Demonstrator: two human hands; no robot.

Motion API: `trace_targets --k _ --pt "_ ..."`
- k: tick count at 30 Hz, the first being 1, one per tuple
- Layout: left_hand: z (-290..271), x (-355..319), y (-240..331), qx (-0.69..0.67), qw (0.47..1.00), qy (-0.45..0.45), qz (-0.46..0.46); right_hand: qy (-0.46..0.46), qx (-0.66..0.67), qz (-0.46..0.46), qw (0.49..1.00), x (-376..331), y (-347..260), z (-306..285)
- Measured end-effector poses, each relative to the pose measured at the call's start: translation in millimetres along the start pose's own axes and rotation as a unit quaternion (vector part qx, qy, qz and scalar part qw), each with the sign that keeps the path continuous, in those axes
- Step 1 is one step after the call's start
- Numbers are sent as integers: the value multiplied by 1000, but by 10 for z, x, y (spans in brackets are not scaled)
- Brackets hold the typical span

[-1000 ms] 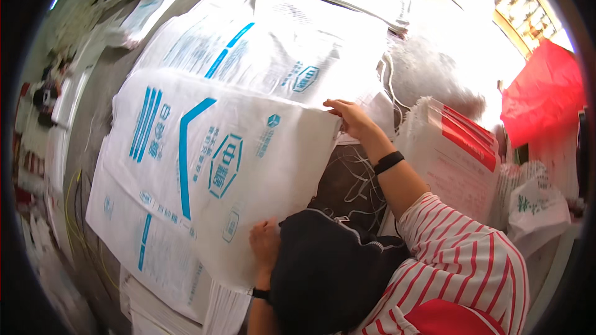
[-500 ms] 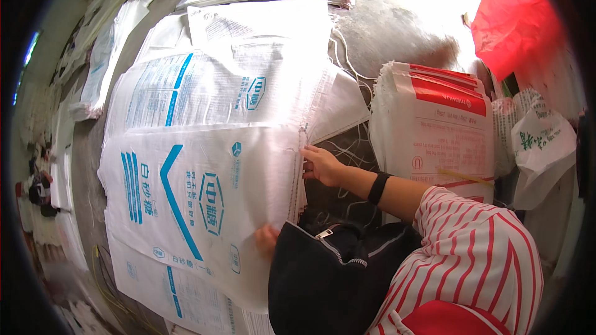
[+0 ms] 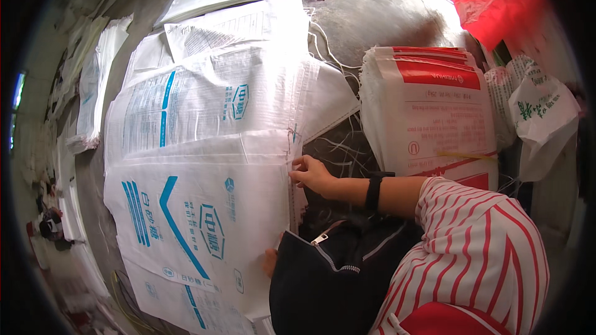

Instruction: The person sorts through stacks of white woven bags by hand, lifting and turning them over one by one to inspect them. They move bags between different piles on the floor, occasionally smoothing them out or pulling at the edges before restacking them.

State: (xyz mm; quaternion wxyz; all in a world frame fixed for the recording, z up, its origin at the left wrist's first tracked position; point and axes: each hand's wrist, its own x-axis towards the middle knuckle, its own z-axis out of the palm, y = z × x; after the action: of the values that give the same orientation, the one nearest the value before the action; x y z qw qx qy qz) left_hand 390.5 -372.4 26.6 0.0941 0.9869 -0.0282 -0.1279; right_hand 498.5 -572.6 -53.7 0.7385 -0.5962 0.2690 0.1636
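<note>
since a second ago the white woven sack with blue print [image 3: 198, 223] has dropped flat onto the near pile, the right hand [image 3: 310, 174] pinching its right edge, best squared by pressing while the left hand [image 3: 270, 262], grip unclear, steadies it.

A white woven sack with blue print [image 3: 198, 223] lies flat on top of a pile of like sacks. The right hand [image 3: 310, 174] pinches the sack's stitched right edge near its upper corner, a black wristband [image 3: 373, 191] behind it. The left hand [image 3: 269, 262] touches the same edge lower down, half hidden by a dark bag [image 3: 335, 273]. Right of the sack stands a stack of red-and-white sacks [image 3: 434, 111]; beyond that stack lies a red plastic bag [image 3: 496, 0].
</note>
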Motion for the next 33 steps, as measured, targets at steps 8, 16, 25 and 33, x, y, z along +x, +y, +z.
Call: trace_targets --k 8,16,25,33 --pt "407 169 55 35 996 76 -8 -84 85 62 991 85 19 -47" --pt "508 236 98 38 991 130 -16 -165 68 26 984 -233 -156 78" --pt "645 310 112 37 977 205 -43 -67 -140 -84 984 -72 68 277" --pt "206 434 -61 47 949 306 -55 -159 -128 -151 967 -515 -645 398"
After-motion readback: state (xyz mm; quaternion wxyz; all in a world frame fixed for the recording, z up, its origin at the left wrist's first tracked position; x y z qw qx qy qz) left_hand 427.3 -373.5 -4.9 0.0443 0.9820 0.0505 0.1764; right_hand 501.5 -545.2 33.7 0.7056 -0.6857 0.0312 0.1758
